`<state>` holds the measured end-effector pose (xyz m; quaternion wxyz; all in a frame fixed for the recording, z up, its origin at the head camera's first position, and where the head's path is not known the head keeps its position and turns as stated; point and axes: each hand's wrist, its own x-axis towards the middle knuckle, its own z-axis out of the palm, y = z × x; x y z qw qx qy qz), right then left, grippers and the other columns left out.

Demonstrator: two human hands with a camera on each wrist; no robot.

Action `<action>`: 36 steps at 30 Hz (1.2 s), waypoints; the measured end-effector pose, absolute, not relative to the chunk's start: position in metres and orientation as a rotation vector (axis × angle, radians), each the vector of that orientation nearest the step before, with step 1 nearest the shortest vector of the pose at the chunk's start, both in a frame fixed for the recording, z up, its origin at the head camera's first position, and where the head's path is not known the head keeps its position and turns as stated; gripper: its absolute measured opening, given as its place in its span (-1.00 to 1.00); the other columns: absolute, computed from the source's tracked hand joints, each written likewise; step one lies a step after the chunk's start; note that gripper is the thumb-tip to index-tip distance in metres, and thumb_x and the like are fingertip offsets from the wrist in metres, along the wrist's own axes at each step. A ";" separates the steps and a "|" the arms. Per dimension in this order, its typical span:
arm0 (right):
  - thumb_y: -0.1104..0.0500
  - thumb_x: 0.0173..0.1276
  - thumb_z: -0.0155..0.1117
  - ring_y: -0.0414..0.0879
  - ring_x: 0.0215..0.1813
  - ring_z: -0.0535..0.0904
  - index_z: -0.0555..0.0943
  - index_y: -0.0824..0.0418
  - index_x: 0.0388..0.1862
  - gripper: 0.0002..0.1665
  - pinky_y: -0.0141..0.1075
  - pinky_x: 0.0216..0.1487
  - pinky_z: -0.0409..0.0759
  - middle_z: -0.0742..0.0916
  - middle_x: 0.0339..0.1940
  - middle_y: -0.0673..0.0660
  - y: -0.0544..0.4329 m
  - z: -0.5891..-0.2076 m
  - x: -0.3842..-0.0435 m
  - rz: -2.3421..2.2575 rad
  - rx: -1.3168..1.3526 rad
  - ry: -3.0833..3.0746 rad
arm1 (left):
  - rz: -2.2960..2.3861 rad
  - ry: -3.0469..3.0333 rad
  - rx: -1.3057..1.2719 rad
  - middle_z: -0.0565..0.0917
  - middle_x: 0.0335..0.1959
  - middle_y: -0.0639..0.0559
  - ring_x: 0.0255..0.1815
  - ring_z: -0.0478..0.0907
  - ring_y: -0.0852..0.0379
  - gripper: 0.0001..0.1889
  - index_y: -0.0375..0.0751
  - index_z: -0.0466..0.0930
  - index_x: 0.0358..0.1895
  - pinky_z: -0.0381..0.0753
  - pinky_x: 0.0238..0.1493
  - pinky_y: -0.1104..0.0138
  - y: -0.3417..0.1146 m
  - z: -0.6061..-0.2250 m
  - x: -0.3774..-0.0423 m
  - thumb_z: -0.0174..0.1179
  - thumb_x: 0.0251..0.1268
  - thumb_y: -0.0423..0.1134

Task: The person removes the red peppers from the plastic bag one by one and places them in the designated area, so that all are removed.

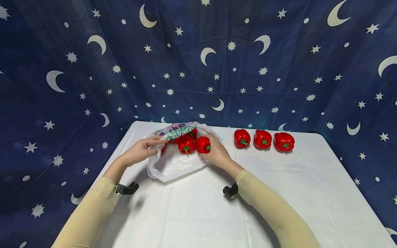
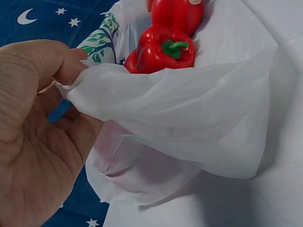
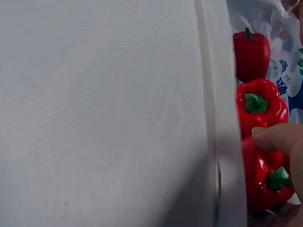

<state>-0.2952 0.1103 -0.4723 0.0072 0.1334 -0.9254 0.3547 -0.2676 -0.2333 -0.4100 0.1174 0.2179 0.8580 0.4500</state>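
Observation:
A white plastic bag [image 1: 183, 168] with green leaf print lies on its side, its mouth facing me. My left hand [image 1: 139, 151] pinches the bag's rim at the left and lifts it, as the left wrist view shows with the hand [image 2: 42, 127] beside the raised plastic. Inside the bag lie several red bell peppers [image 1: 186, 145] with green stems. At the right of the mouth my right hand [image 1: 218, 153] grips another bell pepper [image 1: 202, 144], the thumb [image 3: 274, 137] pressed on its side in the right wrist view. This pepper sits against a neighbour [image 3: 262, 104].
Right of the bag, three more bell peppers stand in a row, a left one [image 1: 242, 138], a middle one [image 1: 262, 139] and a right one [image 1: 283, 142]. A white cloth covers the table [image 1: 201, 213]. Behind it hangs a dark blue curtain [image 1: 186, 62] with moons and stars.

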 end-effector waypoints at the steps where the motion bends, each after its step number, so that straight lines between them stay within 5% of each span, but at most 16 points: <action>1: 0.07 0.10 0.62 0.15 0.46 0.36 0.21 0.17 0.61 0.15 0.11 0.38 0.43 0.37 0.54 0.20 0.112 -0.472 -0.295 1.113 0.427 -2.907 | 1.318 2.510 0.636 0.22 0.60 -0.06 0.66 -0.09 -0.14 -0.50 -0.12 0.56 0.40 0.26 0.44 -0.14 -0.233 -0.410 -0.267 0.10 0.42 -0.42; 36: 0.06 0.08 0.65 0.11 0.42 0.40 0.25 0.01 0.58 0.12 0.13 0.39 0.39 0.46 0.47 0.13 0.130 -0.472 -0.283 1.471 0.412 -2.789 | 1.345 2.489 0.644 0.20 0.61 -0.08 0.66 -0.11 -0.16 -0.51 -0.15 0.55 0.40 0.26 0.43 -0.14 -0.234 -0.408 -0.265 0.11 0.42 -0.40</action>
